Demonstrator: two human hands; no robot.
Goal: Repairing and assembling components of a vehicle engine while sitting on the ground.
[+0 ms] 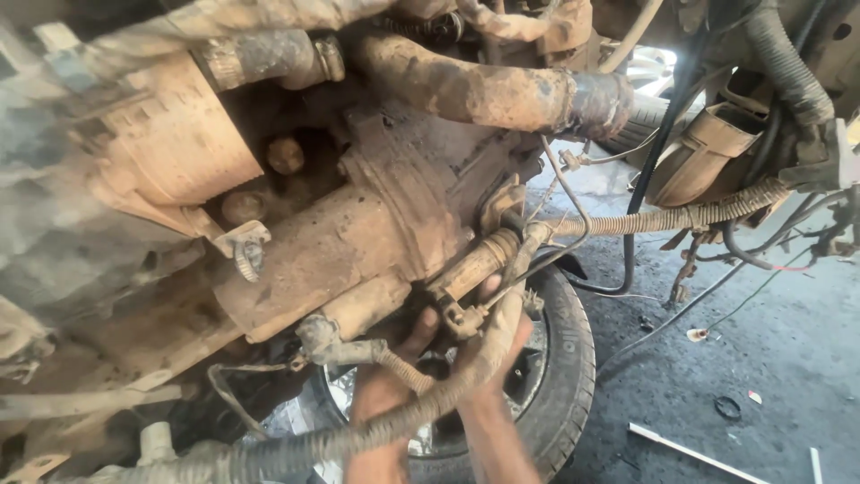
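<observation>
Left hand (394,367): fingers reach up to mud-caked cylindrical starter motor (331,260); grip unclear.
Right hand (502,345): curled about small rusty metal connector (461,315) below motor.
Behind: black rubber tyre (569,358).

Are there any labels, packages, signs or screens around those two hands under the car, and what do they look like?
None in view: no label, package, sign or screen.
Left hand and right hand reach up at a muddy starter motor, behind a ribbed cable sleeve.
A wheel stands behind them.
</observation>
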